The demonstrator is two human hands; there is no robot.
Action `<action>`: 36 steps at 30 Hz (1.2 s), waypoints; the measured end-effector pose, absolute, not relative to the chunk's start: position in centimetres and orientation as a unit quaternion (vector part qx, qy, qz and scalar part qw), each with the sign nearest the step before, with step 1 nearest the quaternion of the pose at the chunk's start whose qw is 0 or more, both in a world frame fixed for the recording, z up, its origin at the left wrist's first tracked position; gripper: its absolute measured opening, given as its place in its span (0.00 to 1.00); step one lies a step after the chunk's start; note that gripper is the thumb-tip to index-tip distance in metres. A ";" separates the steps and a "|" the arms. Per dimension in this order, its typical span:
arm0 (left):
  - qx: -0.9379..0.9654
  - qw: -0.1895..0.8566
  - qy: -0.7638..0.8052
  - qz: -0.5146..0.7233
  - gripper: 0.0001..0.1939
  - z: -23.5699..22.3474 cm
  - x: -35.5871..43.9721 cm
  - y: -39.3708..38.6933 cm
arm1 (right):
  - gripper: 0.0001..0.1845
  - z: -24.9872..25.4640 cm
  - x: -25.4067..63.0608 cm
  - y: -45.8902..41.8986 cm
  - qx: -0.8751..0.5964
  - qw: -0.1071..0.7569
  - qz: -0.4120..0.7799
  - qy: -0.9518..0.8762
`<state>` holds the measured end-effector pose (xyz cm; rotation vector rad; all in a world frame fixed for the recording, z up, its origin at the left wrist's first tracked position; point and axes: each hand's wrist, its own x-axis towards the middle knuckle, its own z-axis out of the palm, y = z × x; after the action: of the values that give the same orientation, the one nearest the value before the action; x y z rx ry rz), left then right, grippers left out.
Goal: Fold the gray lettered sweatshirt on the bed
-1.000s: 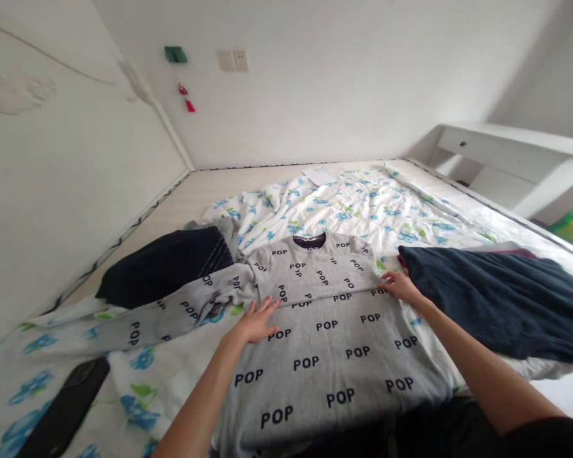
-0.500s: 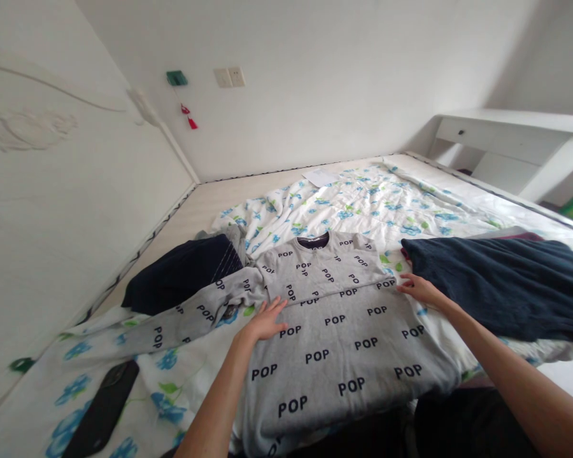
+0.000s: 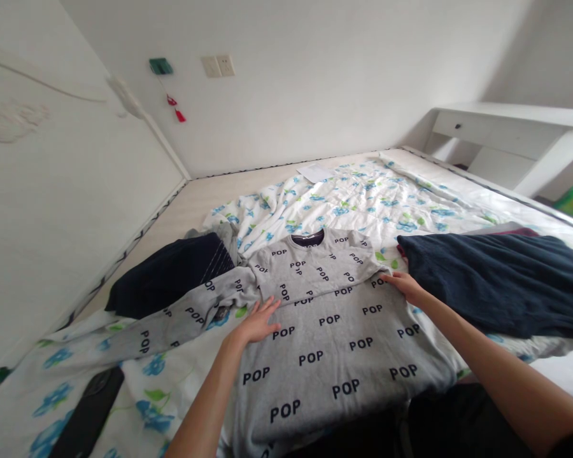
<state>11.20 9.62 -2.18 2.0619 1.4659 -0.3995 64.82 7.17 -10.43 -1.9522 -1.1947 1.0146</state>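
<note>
A grey long-sleeved shirt printed with "POP" lies on the bed, its neckline away from me. One sleeve stretches out to the left; the other is folded across the chest. Flat on the shirt's left side rests my left hand, fingers spread. My right hand is at the shirt's right edge, thumb and fingers closed on the cloth by the folded sleeve. The fingertips there are partly hidden by the fabric.
A dark navy garment lies bunched on the left, and a dark blue folded garment on the right. A black phone sits front left on the flowered sheet. White paper lies farther back. A white desk stands beyond.
My right hand has moved slightly left onto the shirt's edge and its fingers have closed on the cloth. My left hand stays flat on the shirt. The view has shifted a little.
</note>
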 end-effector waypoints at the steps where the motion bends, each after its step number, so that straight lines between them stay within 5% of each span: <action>1: 0.773 0.286 0.546 -0.151 0.47 -2.3 11.2 9.7 | 0.17 -10.2 64.9 7.1 -0.744 0.312 0.392 -0.442; 7: 0.768 0.286 0.552 -0.157 0.47 -2.6 11.0 9.7 | 0.12 -8.3 67.3 7.7 -0.798 0.259 0.209 -0.503; 14: 0.779 0.290 0.538 -0.137 0.46 -2.3 11.1 9.5 | 0.15 -9.4 68.9 7.3 -0.800 0.142 0.360 -0.459; 23: 0.769 0.298 0.549 -0.134 0.49 -3.2 11.4 9.6 | 0.19 -11.6 67.4 8.9 -0.699 0.403 0.452 -0.380; 31: 0.762 0.306 0.554 -0.139 0.51 -4.2 11.2 9.8 | 0.06 -11.3 67.7 15.2 -0.620 0.457 0.581 -0.263; 36: 0.754 0.319 0.561 -0.123 0.50 -4.3 10.7 9.8 | 0.08 -12.7 67.1 19.8 -0.611 0.484 0.567 -0.267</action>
<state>10.68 9.75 -4.31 1.9823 1.4757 -0.3222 67.06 19.79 -12.75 -1.4877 -0.6507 1.3819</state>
